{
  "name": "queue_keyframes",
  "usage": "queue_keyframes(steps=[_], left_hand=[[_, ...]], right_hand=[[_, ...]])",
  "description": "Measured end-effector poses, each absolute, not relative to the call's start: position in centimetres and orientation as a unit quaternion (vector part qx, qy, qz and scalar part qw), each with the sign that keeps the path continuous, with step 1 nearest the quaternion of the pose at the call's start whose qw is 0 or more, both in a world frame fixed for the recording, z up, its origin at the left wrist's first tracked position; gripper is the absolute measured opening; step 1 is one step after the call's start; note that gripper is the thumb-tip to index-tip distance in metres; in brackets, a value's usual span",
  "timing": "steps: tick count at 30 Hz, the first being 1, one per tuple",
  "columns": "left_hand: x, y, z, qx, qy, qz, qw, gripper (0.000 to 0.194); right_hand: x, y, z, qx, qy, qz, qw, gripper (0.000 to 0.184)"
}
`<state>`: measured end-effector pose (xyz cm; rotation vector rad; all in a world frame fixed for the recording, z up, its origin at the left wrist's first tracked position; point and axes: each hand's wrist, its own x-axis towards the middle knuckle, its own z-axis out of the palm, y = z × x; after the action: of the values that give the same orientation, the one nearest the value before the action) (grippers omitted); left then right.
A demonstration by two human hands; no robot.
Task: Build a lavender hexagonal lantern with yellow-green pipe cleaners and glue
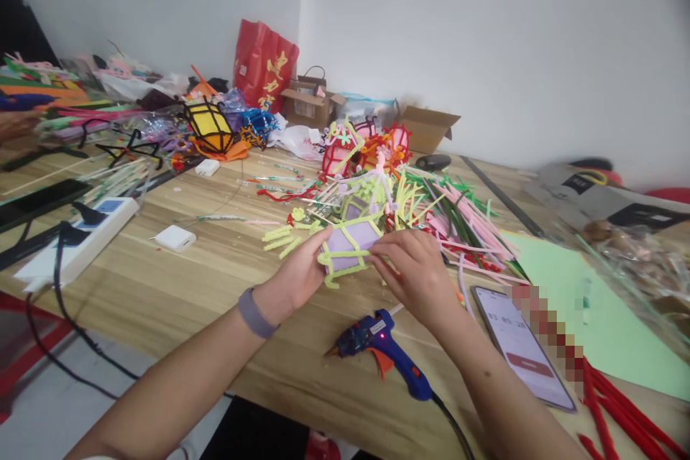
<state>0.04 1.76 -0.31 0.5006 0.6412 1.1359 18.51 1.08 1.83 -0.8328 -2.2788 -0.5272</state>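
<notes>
A small purple paper lantern (353,238) with a yellow-green pipe-cleaner frame is held just above the wooden table (215,287). My left hand (299,274) grips its left side, with a grey band on that wrist. My right hand (415,269) pinches the frame on its right side. A blue hot glue gun (380,345) with an orange trigger lies on the table just in front of both hands, its red light on.
A heap of coloured pipe cleaners (447,212) lies behind the hands. A phone (520,345) and green paper (593,309) are at right. A power strip (80,241) and white charger (175,237) sit at left. Finished lanterns (210,126), a red bag (264,65) and boxes stand at the back.
</notes>
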Motion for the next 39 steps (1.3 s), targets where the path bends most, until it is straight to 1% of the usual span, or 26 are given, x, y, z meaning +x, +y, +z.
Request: queue_keyframes(steps=[10,15,25,39], left_hand=[[0.07,1.83,-0.87,0.247,0.291,0.518,0.766,0.026],[0.02,1.82,-0.88,0.247,0.286,0.51,0.772,0.024],[-0.02,1.75,-1.0,0.264,0.279,0.492,0.781,0.028],[0.06,1.47,-0.77,0.309,0.276,0.471,0.779,0.031]], right_hand=[[18.75,0.71,2.72,-0.31,-0.88,-0.159,0.324,0.006],[18.9,0.73,2.82,-0.303,-0.882,-0.164,0.322,0.011],[19.0,0.81,2.75,-0.303,-0.886,-0.157,0.315,0.01],[18.98,0.88,2.55,-0.306,-0.885,-0.174,0.304,0.015]])
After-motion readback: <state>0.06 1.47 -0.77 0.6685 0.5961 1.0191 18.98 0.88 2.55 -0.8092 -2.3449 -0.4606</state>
